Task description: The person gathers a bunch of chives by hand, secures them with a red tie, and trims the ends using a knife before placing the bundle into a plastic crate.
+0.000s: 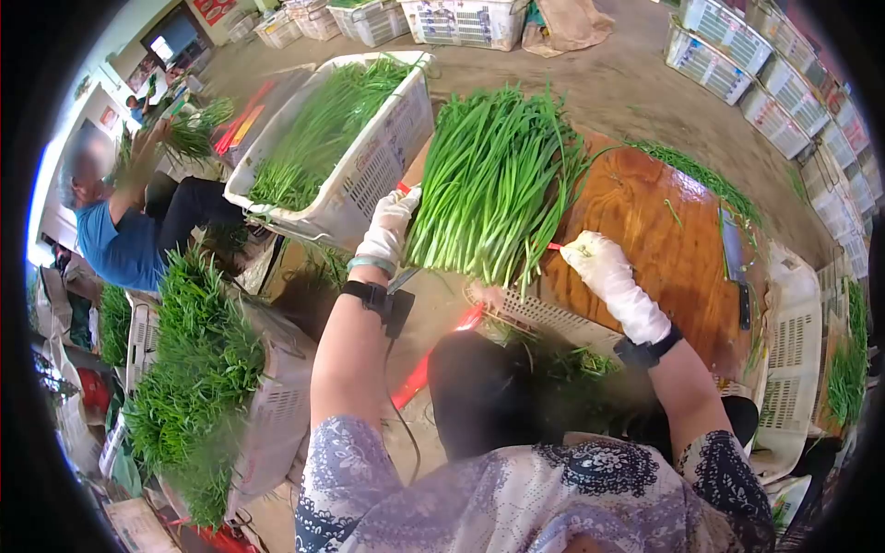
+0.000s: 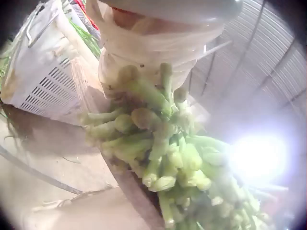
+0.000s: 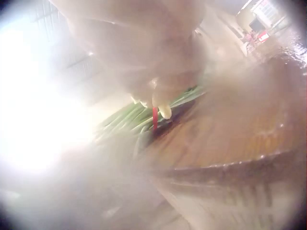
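Note:
A wide bundle of green stalks (image 1: 498, 184) lies on the wooden board (image 1: 645, 249), pale cut ends toward the person. The gloved left hand (image 1: 389, 226) is at the bundle's left edge, pinching one end of a red strip (image 1: 403, 188). To the right of the stalks, the gloved right hand (image 1: 599, 263) pinches another red end (image 1: 554, 246); the middle of the strip is hidden. In the left wrist view the stalk ends (image 2: 163, 148) lie close below the left glove (image 2: 144, 57). A short red piece (image 3: 155, 118) hangs from the right glove (image 3: 144, 57) in the right wrist view.
A knife (image 1: 733, 249) lies on the board's right side. Behind on the left stands a white crate (image 1: 369, 198) of greens. Leafy greens (image 1: 198, 378) fill a crate at lower left. A seated person in blue (image 1: 120, 241) is at far left. Stacked crates (image 1: 774, 120) line the right.

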A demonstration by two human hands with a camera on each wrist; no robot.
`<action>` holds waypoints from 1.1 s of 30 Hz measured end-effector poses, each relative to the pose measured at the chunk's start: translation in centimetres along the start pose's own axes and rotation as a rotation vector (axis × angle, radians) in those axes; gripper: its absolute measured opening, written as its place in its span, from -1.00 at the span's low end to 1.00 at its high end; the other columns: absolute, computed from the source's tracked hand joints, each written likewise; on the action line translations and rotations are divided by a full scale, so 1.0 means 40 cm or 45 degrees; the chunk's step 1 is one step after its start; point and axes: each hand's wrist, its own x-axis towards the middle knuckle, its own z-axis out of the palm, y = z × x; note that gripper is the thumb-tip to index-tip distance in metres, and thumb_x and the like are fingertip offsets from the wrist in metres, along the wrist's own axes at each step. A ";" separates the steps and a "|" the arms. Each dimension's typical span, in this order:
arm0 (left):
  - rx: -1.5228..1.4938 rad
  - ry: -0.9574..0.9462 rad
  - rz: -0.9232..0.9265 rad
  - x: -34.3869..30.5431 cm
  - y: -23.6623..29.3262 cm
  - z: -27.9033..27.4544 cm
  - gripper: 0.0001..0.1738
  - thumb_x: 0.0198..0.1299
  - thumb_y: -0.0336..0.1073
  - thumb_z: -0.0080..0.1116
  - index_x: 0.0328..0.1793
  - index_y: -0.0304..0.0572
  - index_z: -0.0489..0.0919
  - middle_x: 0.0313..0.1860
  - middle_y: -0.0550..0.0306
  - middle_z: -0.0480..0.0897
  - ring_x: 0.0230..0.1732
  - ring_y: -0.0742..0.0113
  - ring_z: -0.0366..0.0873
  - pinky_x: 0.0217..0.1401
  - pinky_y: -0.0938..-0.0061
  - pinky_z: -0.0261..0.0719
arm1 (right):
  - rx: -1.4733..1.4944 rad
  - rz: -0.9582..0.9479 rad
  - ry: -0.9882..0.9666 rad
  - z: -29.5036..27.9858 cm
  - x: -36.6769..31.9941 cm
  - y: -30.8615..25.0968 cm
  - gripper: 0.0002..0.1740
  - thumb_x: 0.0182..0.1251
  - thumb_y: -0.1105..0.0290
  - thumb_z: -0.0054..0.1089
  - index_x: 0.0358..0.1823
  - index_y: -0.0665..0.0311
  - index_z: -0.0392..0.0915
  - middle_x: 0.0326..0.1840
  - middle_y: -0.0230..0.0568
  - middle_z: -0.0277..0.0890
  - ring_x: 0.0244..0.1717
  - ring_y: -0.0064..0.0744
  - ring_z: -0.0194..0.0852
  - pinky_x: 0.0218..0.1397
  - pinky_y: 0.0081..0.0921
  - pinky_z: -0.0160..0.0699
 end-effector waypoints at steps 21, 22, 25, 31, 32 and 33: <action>0.811 0.293 0.402 0.051 -0.076 0.002 -0.63 0.34 -0.13 0.14 -0.11 -0.39 0.62 -0.42 -0.16 0.67 -0.46 0.07 0.58 -0.24 0.32 0.50 | 0.194 0.593 -0.172 0.042 -0.027 -0.023 -0.59 0.19 0.03 0.34 -0.25 0.27 0.59 -0.39 -0.02 0.57 -0.30 -0.04 0.56 -0.17 -0.28 0.49; 0.796 0.278 0.390 0.031 -0.055 0.014 -0.63 0.34 -0.15 0.13 -0.06 -0.40 0.62 -0.36 -0.10 0.69 -0.42 0.18 0.56 -0.21 0.36 0.50 | 0.170 0.542 -0.307 0.035 -0.033 -0.051 -0.49 0.20 -0.14 0.25 -0.33 0.23 0.60 -0.34 -0.02 0.62 -0.29 0.00 0.58 -0.16 -0.22 0.50; 0.499 0.184 0.411 0.133 -0.173 -0.048 -0.67 0.35 -0.20 0.12 -0.01 -0.38 0.61 -0.31 0.01 0.70 -0.39 0.33 0.53 -0.19 0.42 0.49 | -0.165 0.368 -0.284 0.068 -0.016 -0.104 -0.48 0.19 -0.14 0.24 -0.30 0.25 0.60 -0.31 0.02 0.62 -0.22 0.07 0.60 -0.13 -0.11 0.53; 0.545 0.211 0.381 0.075 -0.116 -0.011 -0.70 0.36 -0.22 0.11 -0.02 -0.35 0.62 -0.32 0.09 0.69 -0.40 0.41 0.49 -0.21 0.45 0.48 | -0.175 0.075 -0.137 0.164 -0.020 -0.103 -0.68 0.22 0.14 0.17 -0.33 0.29 0.56 -0.33 0.09 0.57 -0.25 0.15 0.56 -0.17 -0.09 0.52; 0.450 0.178 0.394 0.083 -0.123 -0.012 -0.70 0.37 -0.22 0.12 -0.02 -0.34 0.62 -0.33 0.14 0.69 -0.39 0.46 0.48 -0.21 0.48 0.47 | -0.085 0.161 -0.181 0.160 -0.025 -0.120 -0.67 0.23 0.13 0.15 -0.35 0.29 0.55 -0.33 0.09 0.57 -0.26 0.15 0.55 -0.18 -0.09 0.52; 0.458 0.186 0.379 0.090 -0.132 -0.014 -0.70 0.37 -0.22 0.12 -0.02 -0.35 0.62 -0.33 0.15 0.68 -0.39 0.46 0.47 -0.22 0.49 0.47 | 0.007 0.247 -0.225 0.159 -0.027 -0.132 -0.66 0.25 0.12 0.13 -0.37 0.29 0.54 -0.33 0.08 0.56 -0.26 0.14 0.55 -0.18 -0.09 0.52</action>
